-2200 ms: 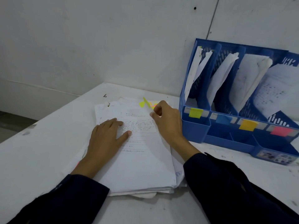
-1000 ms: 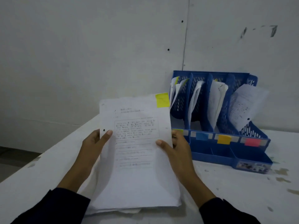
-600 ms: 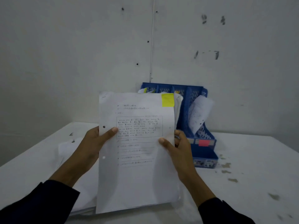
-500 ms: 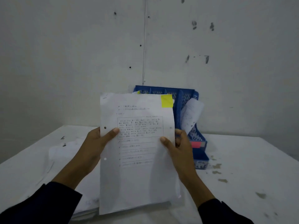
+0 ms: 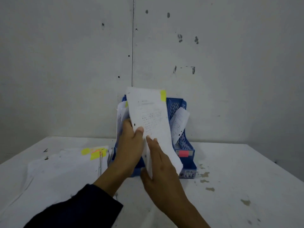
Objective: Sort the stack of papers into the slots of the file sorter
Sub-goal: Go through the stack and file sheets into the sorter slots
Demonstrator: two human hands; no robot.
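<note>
A white printed sheet [image 5: 151, 119] with a yellow tab at its top right corner stands upright in front of the blue file sorter [image 5: 184, 145]. My left hand [image 5: 131, 145] pinches the sheet's left edge, thumb on its face. My right hand [image 5: 158, 163] lies against the sheet's lower part with its fingers fairly straight. The sorter holds papers in its slots, and a red label shows on its right front. The stack of papers [image 5: 65, 165] lies flat on the table to the left, with yellow and pink tabs at its far edge.
The white table [image 5: 238, 186] has several stains on its right side. A bare grey wall [image 5: 213, 63] rises right behind the sorter.
The sheet has moved forward from in front of me to the sorter and turned edge-on. My right hand slid down to its lower part. The view has swung right.
</note>
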